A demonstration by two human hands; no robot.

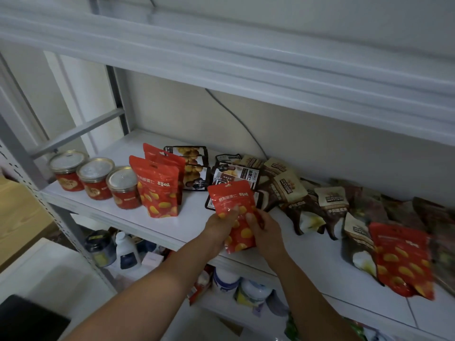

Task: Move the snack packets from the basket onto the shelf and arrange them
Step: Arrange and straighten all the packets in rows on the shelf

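Red snack pouch (234,212) at frame centre looks light and crinkly, both hands, left (221,226) and right (263,230), pinching its lower half above the shelf (192,217).

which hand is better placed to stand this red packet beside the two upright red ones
Left, probably: the left hand grips the held packet on the side nearer the upright red packets; the right hand would reach across.

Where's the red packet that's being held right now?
Head view, centre: the held red packet is gripped by left hand and right hand over the shelf, in front of the black packets, right of the standing red packets.
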